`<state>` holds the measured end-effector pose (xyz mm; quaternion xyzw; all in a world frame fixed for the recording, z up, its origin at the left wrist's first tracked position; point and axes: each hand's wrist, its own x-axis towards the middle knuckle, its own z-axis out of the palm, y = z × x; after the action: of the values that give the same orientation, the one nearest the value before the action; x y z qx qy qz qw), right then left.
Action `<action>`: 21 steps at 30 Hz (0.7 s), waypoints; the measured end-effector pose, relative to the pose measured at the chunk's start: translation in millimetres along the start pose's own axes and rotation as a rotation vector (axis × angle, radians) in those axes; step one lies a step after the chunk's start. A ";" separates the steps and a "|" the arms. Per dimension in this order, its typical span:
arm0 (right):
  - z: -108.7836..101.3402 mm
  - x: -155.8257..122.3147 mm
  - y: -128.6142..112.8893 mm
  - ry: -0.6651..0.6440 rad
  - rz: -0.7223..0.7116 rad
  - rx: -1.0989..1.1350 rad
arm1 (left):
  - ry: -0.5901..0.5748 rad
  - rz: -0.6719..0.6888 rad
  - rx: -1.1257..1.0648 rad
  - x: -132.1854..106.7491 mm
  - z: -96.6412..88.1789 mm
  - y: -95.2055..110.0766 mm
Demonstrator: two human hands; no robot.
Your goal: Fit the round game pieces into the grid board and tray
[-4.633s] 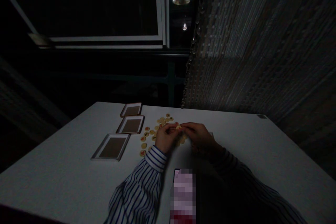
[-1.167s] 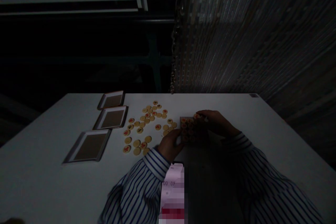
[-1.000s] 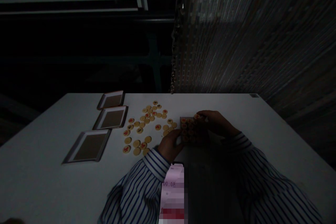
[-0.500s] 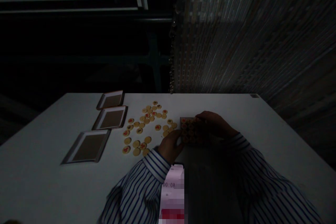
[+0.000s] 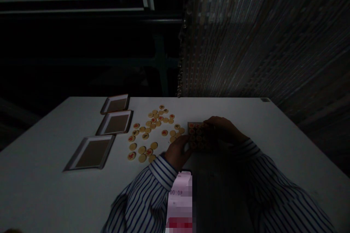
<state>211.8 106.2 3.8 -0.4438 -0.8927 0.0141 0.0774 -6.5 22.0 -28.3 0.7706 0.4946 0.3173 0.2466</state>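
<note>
Dk, shallow, square tray (image 5: pixel 193 123) = clock ctr, set on white flat-topped table (image 5: pixel 276 142) & packed w/ rows of round, tan, red-marked discs (image 5: pixel 199 138). L hand (image 5: pixel 176 151) at its 8 o'clock, thumb & forefinger a bit apart, touching tray's side; can't tell if it's a real grip. R hand (image 5: pixel 224 130) approx 2-3 o'clock, fingertips bunched narrow over tray's 1-2 o'clock corner; too dark to tell if they pinch a disc. Loose round tan discs (image 5: pixel 164 132), some w/ red or blk marks, spread 9-10 o'clock, nearest ones just beside L hand. Past them, three lt-rimmed, brown-floored rect. trays (image 5: pixel 93 153). Blk-edged, pink-screened phone (image 5: pixel 179 189), partly pixelated, 7 o'clock. Beaded string curtain (image 5: pixel 237 43), 12-1 o'clock.
</note>
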 end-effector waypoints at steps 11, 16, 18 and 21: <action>-1.9 0.7 -1.2 -0.032 -0.002 -0.027 | -0.010 0.001 -0.010 0.5 -0.6 0.7; -4.6 0.8 -2.5 -0.054 0.003 -0.023 | -0.001 -0.004 -0.009 0.8 -0.3 1.1; -4.5 0.3 -2.3 -0.044 -0.001 -0.017 | 0.006 -0.005 -0.012 0.7 0.5 0.5; -4.1 -0.3 -1.7 -0.033 -0.008 -0.022 | 0.007 -0.008 -0.008 0.5 1.3 -0.3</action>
<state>211.2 104.7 7.9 -0.4408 -0.8957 0.0113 0.0578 -5.6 22.5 -29.2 0.7666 0.4972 0.3209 0.2492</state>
